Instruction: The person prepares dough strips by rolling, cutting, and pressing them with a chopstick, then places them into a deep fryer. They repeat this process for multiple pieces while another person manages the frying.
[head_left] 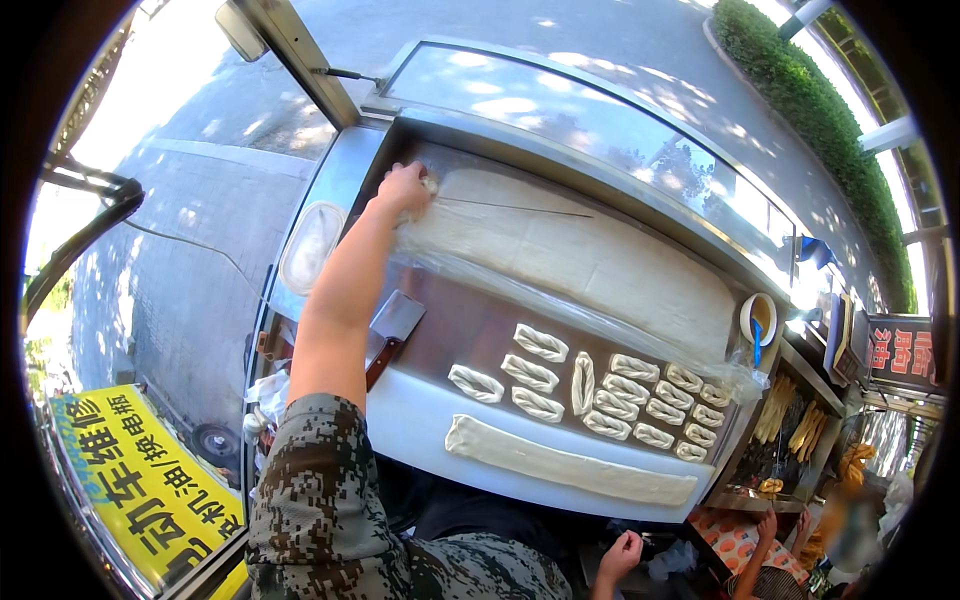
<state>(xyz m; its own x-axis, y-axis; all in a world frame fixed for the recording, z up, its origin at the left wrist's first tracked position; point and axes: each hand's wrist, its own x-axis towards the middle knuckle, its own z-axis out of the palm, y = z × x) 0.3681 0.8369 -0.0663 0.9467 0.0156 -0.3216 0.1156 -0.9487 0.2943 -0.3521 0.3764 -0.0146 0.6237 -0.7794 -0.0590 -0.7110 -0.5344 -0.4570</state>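
My left hand [404,190] reaches to the far left corner of a wide dough sheet [560,240]. Its fingers are closed round a small pale bunch that I cannot make out. Beside it, a thin dark stick [515,207] lies across the dough. Clear plastic film [520,285] runs along the sheet's near edge. Low by my body, my right hand [622,553] is curled closed, with nothing visible in it. Several twisted dough pieces [606,402] sit in groups on the brown board. Nearer me, a flat dough strip [570,468] lies on the white board [410,425].
A cleaver [396,322] with a wooden handle lies under my left arm. Far left stands an oval white tub [311,248]; at right, a bowl [760,318] holds a blue-handled utensil. Fried dough sticks [808,432] stand on a rack, near another person's hands [768,524].
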